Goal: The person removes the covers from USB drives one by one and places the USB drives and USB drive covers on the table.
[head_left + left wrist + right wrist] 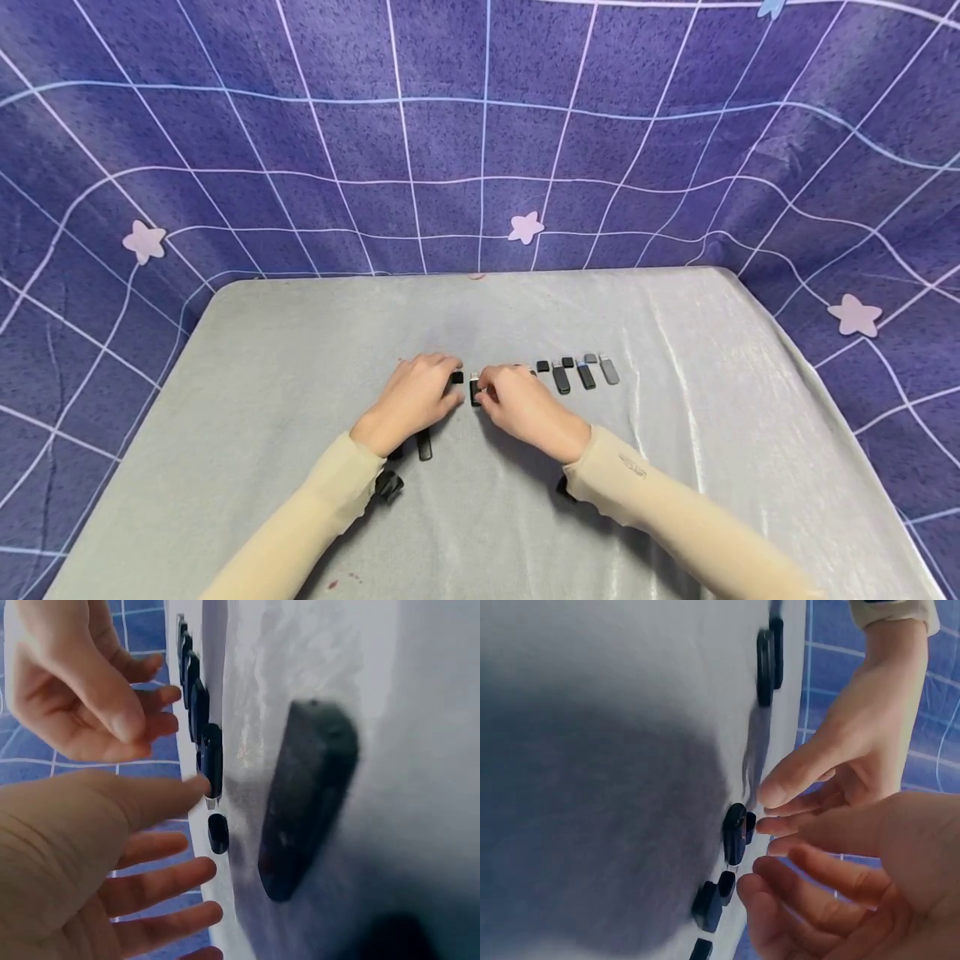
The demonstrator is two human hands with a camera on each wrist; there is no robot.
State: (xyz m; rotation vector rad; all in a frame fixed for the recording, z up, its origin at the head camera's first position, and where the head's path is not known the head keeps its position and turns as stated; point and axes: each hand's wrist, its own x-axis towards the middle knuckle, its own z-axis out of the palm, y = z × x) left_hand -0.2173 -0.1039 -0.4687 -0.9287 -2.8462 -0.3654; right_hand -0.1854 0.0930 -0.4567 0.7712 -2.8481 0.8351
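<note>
Both hands hover close together over a row of USB sticks. My left hand (416, 396) has its fingers loosely spread and holds nothing; in the left wrist view its thumb tip overlaps the plug end of a black USB stick (213, 759). A small black cap (218, 834) lies just beyond that plug. My right hand (525, 406) is bent over the same uncapped stick (475, 392), fingers loosely curved with nothing between them. In the right wrist view its fingertips are beside a dark stick (735, 834). Another black stick (424, 445) lies by the left wrist.
To the right, a dark grey stick (561, 377), a black one (586, 375) and a grey one (609, 369) lie uncapped, each with a loose cap (543, 366) near its plug. A pale grey cloth (337, 333) covers the table; a purple gridded curtain (450, 142) hangs around it.
</note>
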